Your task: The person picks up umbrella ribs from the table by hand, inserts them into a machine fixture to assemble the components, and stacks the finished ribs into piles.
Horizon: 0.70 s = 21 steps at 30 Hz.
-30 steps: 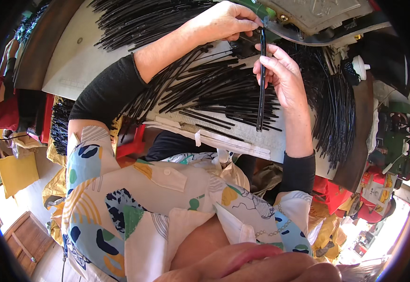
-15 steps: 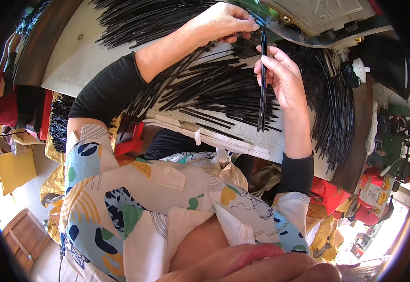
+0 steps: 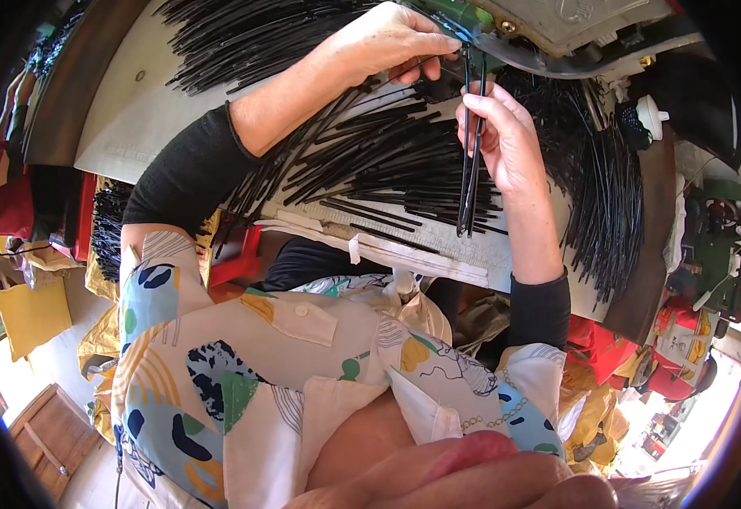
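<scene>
Two long, shiny black strips (image 3: 467, 182) hang side by side under the green part of a machine (image 3: 464, 15). My right hand (image 3: 505, 140) is closed on them, thumb against fingers, a little below their upper ends. At those upper ends, my left hand (image 3: 406, 47) pinches thumb and forefinger together on a black strip; the exact contact is partly hidden. A thin dark length also passes by its curled lower fingers. Beneath both hands, many loose black strips (image 3: 370, 161) lie fanned over the pale tabletop (image 3: 133, 110).
A thick bundle of black strips (image 3: 252, 38) lies at the far left, and another pile (image 3: 604, 195) drapes toward the right edge. The machine's metal body (image 3: 557, 21) overhangs the far right. A white padded strip (image 3: 379, 250) runs along the near table edge. Red bags (image 3: 595, 348) are at right.
A second strip now shows beside the first, where one hung before. My right hand has closed more around them, its fingers less spread. The left hand stays near the machine, shifted slightly.
</scene>
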Each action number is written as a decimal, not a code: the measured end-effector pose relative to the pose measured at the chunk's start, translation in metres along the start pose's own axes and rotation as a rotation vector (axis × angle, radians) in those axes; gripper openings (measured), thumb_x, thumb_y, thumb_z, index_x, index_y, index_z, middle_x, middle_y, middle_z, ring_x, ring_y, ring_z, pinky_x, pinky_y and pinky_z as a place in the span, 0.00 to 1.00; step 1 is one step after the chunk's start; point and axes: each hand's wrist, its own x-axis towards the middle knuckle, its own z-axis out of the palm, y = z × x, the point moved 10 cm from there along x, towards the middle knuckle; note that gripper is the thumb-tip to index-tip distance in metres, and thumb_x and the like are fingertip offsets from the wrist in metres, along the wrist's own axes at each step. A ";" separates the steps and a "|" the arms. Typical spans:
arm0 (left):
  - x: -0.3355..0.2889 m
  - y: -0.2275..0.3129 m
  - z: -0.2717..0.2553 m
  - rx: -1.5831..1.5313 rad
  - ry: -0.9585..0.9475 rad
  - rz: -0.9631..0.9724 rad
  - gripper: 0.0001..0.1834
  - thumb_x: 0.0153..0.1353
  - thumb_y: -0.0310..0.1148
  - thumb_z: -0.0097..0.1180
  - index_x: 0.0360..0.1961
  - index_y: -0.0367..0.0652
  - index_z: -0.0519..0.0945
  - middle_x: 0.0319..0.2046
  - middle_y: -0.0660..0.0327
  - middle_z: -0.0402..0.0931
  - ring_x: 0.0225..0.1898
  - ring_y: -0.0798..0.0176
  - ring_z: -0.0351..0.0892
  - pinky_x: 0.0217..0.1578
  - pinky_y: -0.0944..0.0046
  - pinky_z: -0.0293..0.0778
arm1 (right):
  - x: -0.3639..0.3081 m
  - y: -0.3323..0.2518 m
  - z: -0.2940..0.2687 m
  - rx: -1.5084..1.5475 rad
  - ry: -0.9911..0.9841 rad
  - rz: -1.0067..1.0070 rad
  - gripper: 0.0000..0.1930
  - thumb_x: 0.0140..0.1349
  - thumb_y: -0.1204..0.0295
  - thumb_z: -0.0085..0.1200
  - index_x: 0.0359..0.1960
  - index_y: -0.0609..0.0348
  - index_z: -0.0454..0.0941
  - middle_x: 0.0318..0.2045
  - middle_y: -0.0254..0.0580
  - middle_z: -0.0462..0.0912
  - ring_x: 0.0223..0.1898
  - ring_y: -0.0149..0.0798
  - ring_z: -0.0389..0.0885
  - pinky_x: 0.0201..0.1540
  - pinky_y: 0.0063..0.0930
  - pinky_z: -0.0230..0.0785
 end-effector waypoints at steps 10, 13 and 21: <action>-0.005 -0.010 0.022 -0.288 -0.173 -0.053 0.12 0.58 0.37 0.54 0.36 0.39 0.79 0.25 0.62 0.76 0.21 0.70 0.77 0.18 0.75 0.71 | 0.001 -0.007 0.006 0.014 0.000 -0.078 0.10 0.56 0.70 0.55 0.37 0.62 0.73 0.23 0.36 0.75 0.16 0.22 0.68 0.17 0.12 0.57; -0.007 -0.014 0.022 -0.344 -0.158 -0.083 0.12 0.58 0.37 0.54 0.37 0.39 0.79 0.25 0.63 0.76 0.21 0.71 0.77 0.20 0.75 0.72 | 0.001 -0.007 0.005 -0.019 -0.002 -0.074 0.11 0.56 0.70 0.55 0.37 0.63 0.73 0.23 0.36 0.76 0.16 0.22 0.67 0.17 0.12 0.57; -0.003 -0.022 0.024 -0.473 -0.168 -0.115 0.12 0.59 0.38 0.55 0.34 0.39 0.79 0.25 0.63 0.76 0.22 0.72 0.76 0.21 0.76 0.71 | 0.004 -0.012 0.010 0.013 -0.020 -0.096 0.12 0.56 0.70 0.56 0.38 0.64 0.73 0.23 0.36 0.76 0.16 0.22 0.67 0.18 0.12 0.57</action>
